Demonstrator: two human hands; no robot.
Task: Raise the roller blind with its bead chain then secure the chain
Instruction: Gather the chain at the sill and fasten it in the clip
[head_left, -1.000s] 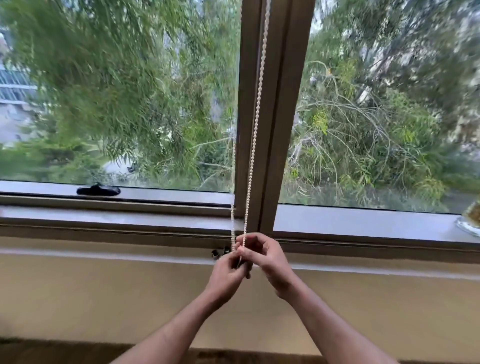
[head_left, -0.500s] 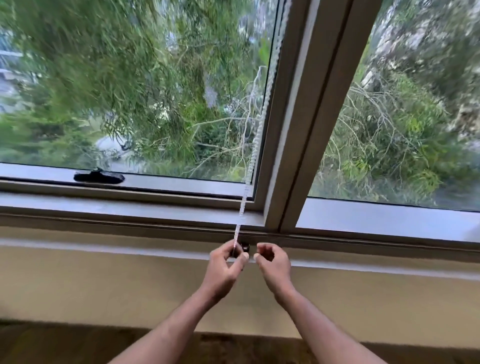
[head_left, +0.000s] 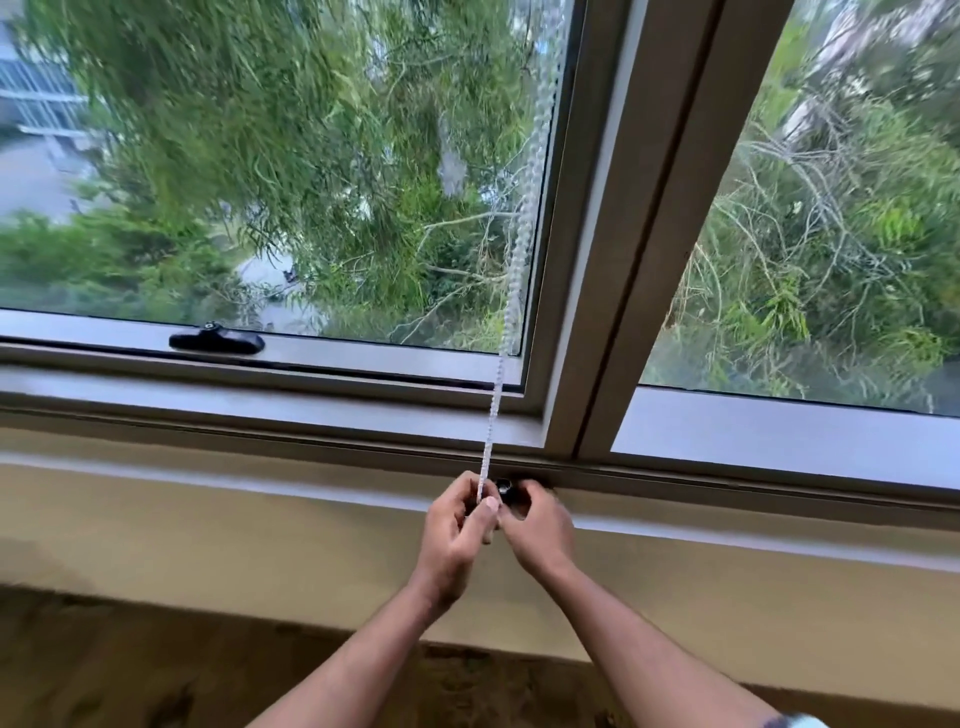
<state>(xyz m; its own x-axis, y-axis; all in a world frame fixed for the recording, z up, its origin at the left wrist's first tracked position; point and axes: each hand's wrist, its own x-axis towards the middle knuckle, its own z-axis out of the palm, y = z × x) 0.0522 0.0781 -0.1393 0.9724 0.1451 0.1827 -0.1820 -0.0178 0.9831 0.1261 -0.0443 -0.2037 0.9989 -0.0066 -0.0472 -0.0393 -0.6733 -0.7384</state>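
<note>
A white bead chain (head_left: 511, 306) runs down taut in front of the left window pane, just left of the grey centre mullion (head_left: 618, 249). Its lower end disappears into my left hand (head_left: 457, 525), whose thumb and fingers pinch it. My right hand (head_left: 537, 525) is pressed against the left one, fingers curled around a small dark chain holder (head_left: 504, 487) fixed under the sill. Whether the chain sits in the holder is hidden by my fingers. The roller blind itself is out of view above.
A black window latch handle (head_left: 217, 341) lies on the lower frame of the left pane. The grey sill (head_left: 260, 410) runs across, above a beige wall (head_left: 208, 530). Trees fill the glass. A brown patterned floor (head_left: 156, 670) lies below.
The view has tilted and shifted left. My hands have come together at the dark holder under the sill, and the chain is drawn taut down to my left hand.
</note>
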